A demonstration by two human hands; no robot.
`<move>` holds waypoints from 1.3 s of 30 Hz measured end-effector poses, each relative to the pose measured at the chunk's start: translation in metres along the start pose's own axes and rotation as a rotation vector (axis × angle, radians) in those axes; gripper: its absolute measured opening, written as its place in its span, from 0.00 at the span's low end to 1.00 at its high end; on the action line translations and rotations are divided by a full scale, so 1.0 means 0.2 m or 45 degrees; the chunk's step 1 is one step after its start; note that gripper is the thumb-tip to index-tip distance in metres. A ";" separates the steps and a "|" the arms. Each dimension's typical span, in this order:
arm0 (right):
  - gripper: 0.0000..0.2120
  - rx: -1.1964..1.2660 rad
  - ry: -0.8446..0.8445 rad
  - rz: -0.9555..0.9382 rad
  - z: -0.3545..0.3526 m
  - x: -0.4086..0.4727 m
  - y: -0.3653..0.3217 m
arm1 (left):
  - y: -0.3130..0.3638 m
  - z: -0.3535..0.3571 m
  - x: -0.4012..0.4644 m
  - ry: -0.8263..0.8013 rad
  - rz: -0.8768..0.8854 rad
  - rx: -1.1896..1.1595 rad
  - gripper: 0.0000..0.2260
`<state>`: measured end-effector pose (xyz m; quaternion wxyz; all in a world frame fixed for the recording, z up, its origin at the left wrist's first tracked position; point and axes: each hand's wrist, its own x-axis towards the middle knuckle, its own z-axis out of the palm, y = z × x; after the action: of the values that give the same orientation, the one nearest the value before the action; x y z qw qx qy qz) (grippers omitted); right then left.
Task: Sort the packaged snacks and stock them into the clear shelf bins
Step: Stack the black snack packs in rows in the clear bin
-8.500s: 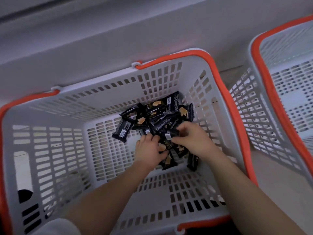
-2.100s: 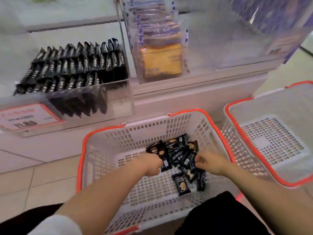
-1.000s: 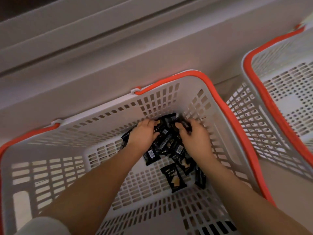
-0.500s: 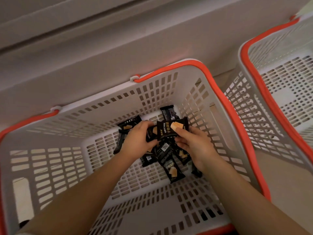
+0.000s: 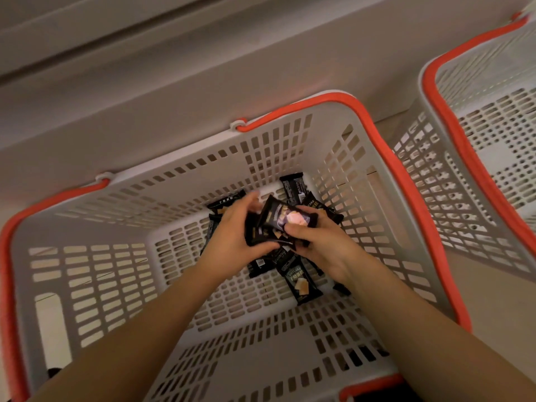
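Observation:
Both my hands are down inside a white slotted basket (image 5: 92, 265) with an orange rim. My left hand (image 5: 232, 236) and my right hand (image 5: 322, 245) together hold a small stack of black snack packets (image 5: 272, 219) just above the basket floor; the right thumb presses on the top packet. More black packets lie loose on the floor: one with a cracker picture (image 5: 300, 284) below the hands, one (image 5: 293, 188) against the far wall, others half hidden under my hands.
A second white basket with an orange rim (image 5: 475, 175) stands close on the right, nothing visible in it. The pale base of the shelf unit (image 5: 174, 91) runs along behind both baskets. The shelf bins are out of view.
The packet my right hand held up half a second ago now lies tilted on a stack gripped between both hands. My left hand has come up off the pile to meet it.

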<state>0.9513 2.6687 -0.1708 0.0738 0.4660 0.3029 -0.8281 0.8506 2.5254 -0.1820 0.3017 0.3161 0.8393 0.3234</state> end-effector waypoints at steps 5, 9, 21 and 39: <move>0.09 0.346 -0.027 0.125 0.05 0.00 0.05 | 0.05 0.07 -0.05 0.125 -0.530 -0.905 0.31; 0.17 0.177 0.032 0.237 0.11 0.01 0.15 | 0.08 0.17 -0.10 0.168 -0.693 -1.261 0.22; 0.24 -2.349 0.516 -0.716 -0.02 0.15 0.12 | -0.20 0.11 -0.18 0.392 -0.781 -0.823 0.14; 0.28 -1.420 0.053 -0.230 -0.01 -0.02 -0.08 | 0.01 0.01 -0.27 0.164 -0.534 -0.832 0.10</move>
<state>0.9484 2.6811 -0.1609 0.2318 0.3449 0.7345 -0.5364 0.8852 2.4882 -0.1655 0.3926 0.0040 0.7556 0.5243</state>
